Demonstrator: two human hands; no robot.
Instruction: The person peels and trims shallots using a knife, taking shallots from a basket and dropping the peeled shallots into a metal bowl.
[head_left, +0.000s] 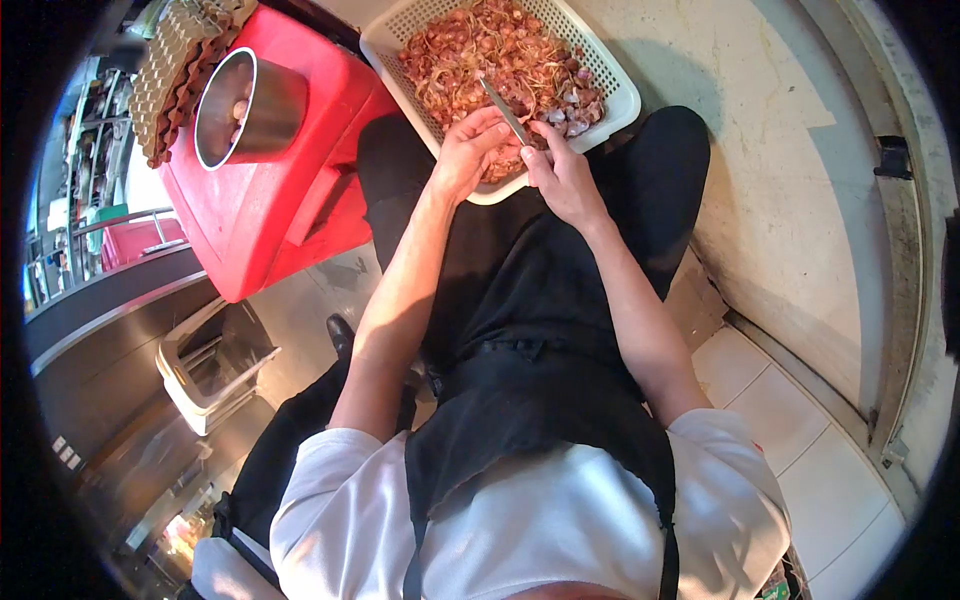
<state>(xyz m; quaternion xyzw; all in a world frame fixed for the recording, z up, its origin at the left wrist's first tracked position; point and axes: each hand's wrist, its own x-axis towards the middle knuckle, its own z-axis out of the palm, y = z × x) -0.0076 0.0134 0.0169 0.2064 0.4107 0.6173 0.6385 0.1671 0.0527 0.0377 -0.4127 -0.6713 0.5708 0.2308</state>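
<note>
In my right hand (567, 182) is a small knife (503, 109), its blade pointing up and to the left. My left hand (470, 152) is close beside it near the blade, fingers bent together; whatever they hold is too small to make out. Both hands are over the near edge of a white perforated plastic basket (622, 98). Inside lies a heap of small reddish-brown bulbs (490, 50) that look like shallots, mixed with stringy dry bits. Some paler purple pieces (580, 122) show at the basket's right side.
To the left, a steel pot (285, 108) with a few round pieces inside stands on a red plastic box (230, 220), beside stacked cardboard egg trays (175, 75). A pale-rimmed container (185, 390) is lower left. Another person's dark-clothed leg (300, 440) is close by. A wall (780, 200) rises on the right.
</note>
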